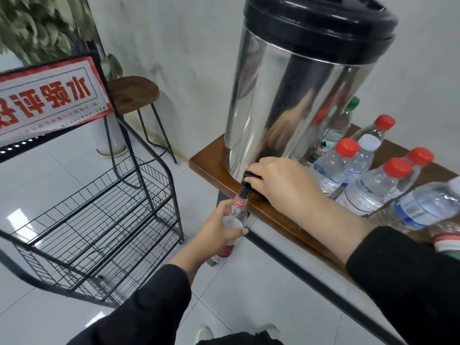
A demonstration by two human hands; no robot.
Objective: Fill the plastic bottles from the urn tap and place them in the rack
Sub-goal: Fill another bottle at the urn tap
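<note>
At the tabletop (268, 215) edge, under the steel urn (293, 100): my right hand (278, 180) has its fingers curled over the black tap (245, 188). My left hand (219, 229) grips one uncapped plastic bottle (236, 217), mouth just beneath the spout. Capped bottles (368, 175) stand beside the urn. The black wire rack (99, 220) stands on the floor to the left, apart from the table.

Bright, even indoor light; glare on urn (286, 95) steel, motion-blurred plant (42, 23), wide-angle bending at edges.
</note>
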